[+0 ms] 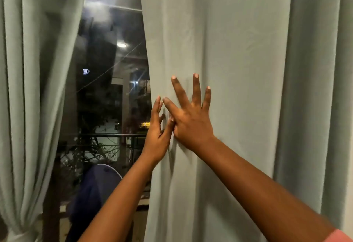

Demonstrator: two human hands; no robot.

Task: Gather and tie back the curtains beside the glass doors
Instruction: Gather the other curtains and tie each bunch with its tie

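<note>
Nearest the camera, a pink sleeve (338, 237) edges in at 5 o'clock, and both bare forearms reach up and forward from the bottom of the view. The right hand (191, 119) lies flat on the right curtain (238, 69) just right of centre, fingers straight and spread, palm against the cloth. The left hand (157, 134) sits at its 9 o'clock, right at the curtain's inner edge, fingers straight and pointing up; its fingertips touch the cloth, and the two hands overlap slightly near the right thumb (neither holds any fold). That curtain hangs loose and fills the view from centre to 3 o'clock. The left curtain (32, 88) hangs at 9 o'clock, pinched narrow at its lower end near 7 o'clock. Between the two, the glass door (107, 60) shows a railing (95, 135), a dark blue rounded object (95, 190) at 6 o'clock, and lit buildings beyond in the night.
</note>
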